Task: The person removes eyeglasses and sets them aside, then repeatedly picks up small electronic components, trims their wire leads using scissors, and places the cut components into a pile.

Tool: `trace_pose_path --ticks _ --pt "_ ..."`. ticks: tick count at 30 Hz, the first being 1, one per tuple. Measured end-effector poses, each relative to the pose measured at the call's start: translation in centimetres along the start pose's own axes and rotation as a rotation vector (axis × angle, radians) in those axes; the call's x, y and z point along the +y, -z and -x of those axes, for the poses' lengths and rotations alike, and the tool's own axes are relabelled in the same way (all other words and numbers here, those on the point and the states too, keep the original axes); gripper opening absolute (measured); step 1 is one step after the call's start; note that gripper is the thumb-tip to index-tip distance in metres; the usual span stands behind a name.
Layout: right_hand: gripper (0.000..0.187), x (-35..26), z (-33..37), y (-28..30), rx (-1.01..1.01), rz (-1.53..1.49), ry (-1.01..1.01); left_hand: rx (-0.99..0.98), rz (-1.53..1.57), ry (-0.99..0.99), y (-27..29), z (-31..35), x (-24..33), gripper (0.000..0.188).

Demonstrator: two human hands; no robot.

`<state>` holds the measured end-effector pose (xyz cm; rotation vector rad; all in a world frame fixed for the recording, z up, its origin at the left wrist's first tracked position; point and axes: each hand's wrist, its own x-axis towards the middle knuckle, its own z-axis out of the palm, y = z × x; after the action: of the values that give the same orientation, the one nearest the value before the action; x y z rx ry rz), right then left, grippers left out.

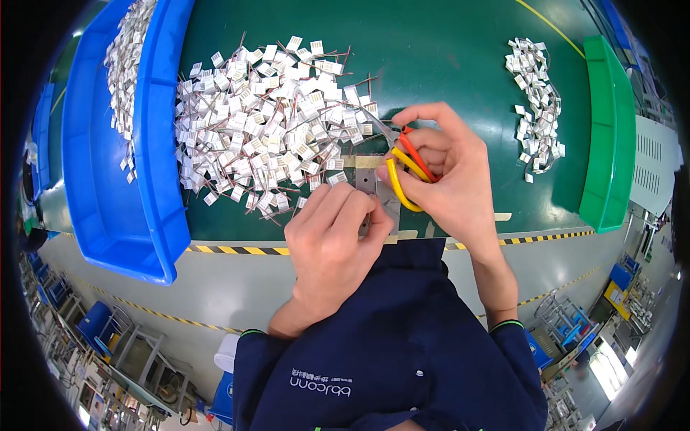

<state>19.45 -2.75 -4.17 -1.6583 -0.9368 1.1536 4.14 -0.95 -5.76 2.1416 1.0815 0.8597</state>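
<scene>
My right hand (460, 176) is closed around a pair of pliers (408, 159) with red and yellow handles. Their slim metal jaws point up and left, toward the near right edge of a large pile of small white connectors (266, 118) with thin dark and red wires. My left hand (338, 230) is closed, fingertips pinched together just left of a small metal fixture plate (366, 183). Whatever it may hold is hidden by the fingers. A loose white connector (336, 178) lies just beyond its knuckles.
Left of the pile stands a blue bin (154, 144), with more connectors in the blue tray beyond it. A smaller heap of wired connectors (535, 108) lies at the right on the green table mat (445, 57), beside a green bin (607, 136). Black-and-yellow tape (237, 250) lines the near edge.
</scene>
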Motion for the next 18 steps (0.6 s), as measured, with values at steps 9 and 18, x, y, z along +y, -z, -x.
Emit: trace_pose_path --ticks 9,18 --pt "0.041 -0.03 0.15 -0.02 0.005 0.006 -0.003 -0.008 0.005 0.03 0.24 -0.18 0.18 0.024" --pt "0.036 0.08 0.36 0.07 0.011 0.043 0.033 -0.056 0.01 0.021 0.36 0.25 0.06 0.024"
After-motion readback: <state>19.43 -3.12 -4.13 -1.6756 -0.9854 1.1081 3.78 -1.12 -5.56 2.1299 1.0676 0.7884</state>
